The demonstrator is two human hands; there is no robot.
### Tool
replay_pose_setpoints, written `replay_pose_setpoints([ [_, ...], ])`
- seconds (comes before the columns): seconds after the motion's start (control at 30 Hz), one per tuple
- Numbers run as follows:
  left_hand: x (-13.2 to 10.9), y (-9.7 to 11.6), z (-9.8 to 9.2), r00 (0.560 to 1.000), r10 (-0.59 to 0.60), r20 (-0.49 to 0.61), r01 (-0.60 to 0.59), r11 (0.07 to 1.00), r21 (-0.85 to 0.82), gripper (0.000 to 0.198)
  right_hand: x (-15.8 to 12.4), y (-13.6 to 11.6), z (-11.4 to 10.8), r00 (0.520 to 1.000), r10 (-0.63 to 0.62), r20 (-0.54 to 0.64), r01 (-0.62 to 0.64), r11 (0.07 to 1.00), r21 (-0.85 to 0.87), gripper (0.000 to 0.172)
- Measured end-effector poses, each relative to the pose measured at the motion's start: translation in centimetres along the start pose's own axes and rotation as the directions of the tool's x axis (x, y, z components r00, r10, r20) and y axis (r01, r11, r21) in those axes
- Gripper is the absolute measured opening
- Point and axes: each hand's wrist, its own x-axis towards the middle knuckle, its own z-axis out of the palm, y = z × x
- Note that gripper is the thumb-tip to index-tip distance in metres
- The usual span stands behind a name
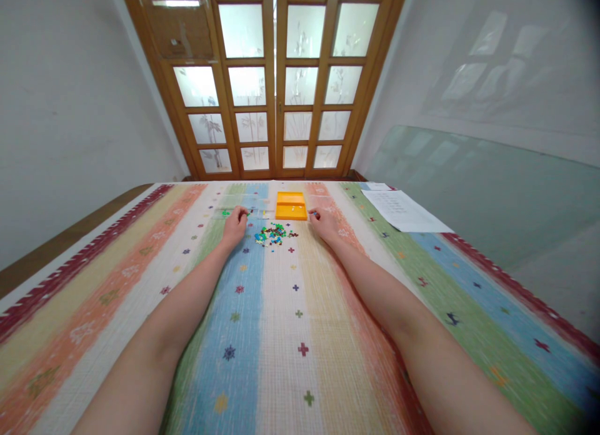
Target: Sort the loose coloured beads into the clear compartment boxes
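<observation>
A pile of tiny green, blue, brown and white pieces (275, 234) lies on the striped tablecloth between my hands. Behind it sits an orange box (291, 212) with a ridge across its middle. My left hand (234, 225) rests left of the pile, thumb and fingers pinched together; whatever they hold is too small to name. A few green bits (225, 213) lie just beyond that hand, by faint lines that may be a clear tray. To the right of the box, my right hand (325, 224) has its fingertips closed around something small and dark that I cannot make out.
The patterned tablecloth (281, 310) covers the long table. A printed paper sheet (398, 211) lies at the far right. Past the table's far edge stand wooden doors (275, 85) with glass panes. A pale glass panel (478, 197) leans along the right wall.
</observation>
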Motion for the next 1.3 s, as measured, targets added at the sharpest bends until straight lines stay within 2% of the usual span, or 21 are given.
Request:
replay_pose_setpoints([
  [0.1,0.8,-1.7,-0.9,0.991,-0.066,-0.115,0.064,0.998,-0.023,0.018,0.0,0.0,0.1,1.0,-0.009,-0.004,0.009,1.0,0.014,0.032],
  [0.2,1.4,-3.6,-1.6,0.962,-0.161,-0.221,0.148,0.986,-0.074,0.02,-0.1,-0.1,0.1,1.0,-0.023,-0.011,0.023,1.0,0.015,0.032],
  [0.3,1.9,-5.3,-2.0,0.931,-0.246,-0.27,0.208,0.965,-0.159,0.032,-0.2,-0.4,0.0,1.0,-0.029,-0.004,0.029,0.999,0.013,0.032],
  [0.43,2.2,-6.5,-2.2,0.905,-0.322,-0.277,0.254,0.933,-0.256,0.046,-0.3,-0.7,-0.2,0.999,-0.031,0.01,0.031,1.0,0.007,0.032],
  [0.67,2.3,-6.1,-2.3,0.893,-0.378,-0.243,0.291,0.898,-0.33,0.057,-0.4,-1.2,-0.5,1.0,-0.01,0.022,0.01,1.0,0.018,0.033],
  [0.8,2.0,-5.3,-2.3,0.92,-0.354,-0.166,0.301,0.913,-0.276,0.073,-0.6,-1.5,-0.8,0.999,-0.014,0.038,0.013,1.0,0.023,0.032],
  [0.87,1.6,-4.7,-2.3,0.957,-0.262,-0.127,0.244,0.959,-0.144,0.068,-0.6,-1.7,-0.9,0.999,-0.017,0.044,0.016,0.999,0.029,0.032],
  [0.93,1.2,-3.9,-2.0,0.989,-0.139,-0.057,0.14,0.99,0.01,0.053,-0.6,-1.8,-1.0,0.999,-0.015,0.045,0.014,0.999,0.031,0.031],
  [1.03,0.4,-2.2,-1.3,0.993,0.013,0.114,-0.029,0.99,0.139,0.03,-0.7,-1.8,-1.0,0.999,-0.011,0.044,0.01,0.999,0.032,0.031],
  [1.1,-0.3,-0.7,-0.7,0.961,0.102,0.257,-0.142,0.98,0.142,0.023,-0.6,-1.8,-0.9,0.999,-0.016,0.045,0.014,0.999,0.04,0.032],
  [1.17,-0.9,0.7,-0.1,0.901,0.202,0.384,-0.272,0.952,0.138,0.02,-0.6,-1.7,-0.8,0.999,-0.026,0.046,0.023,0.998,0.05,0.031],
  [1.23,-1.4,1.8,0.4,0.854,0.25,0.456,-0.358,0.919,0.168,0.019,-0.6,-1.6,-0.7,0.998,-0.031,0.049,0.028,0.998,0.055,0.031],
  [1.3,-1.7,2.4,0.7,0.842,0.26,0.473,-0.397,0.892,0.217,0.021,-0.5,-1.5,-0.6,0.998,-0.03,0.054,0.027,0.998,0.05,0.03],
])
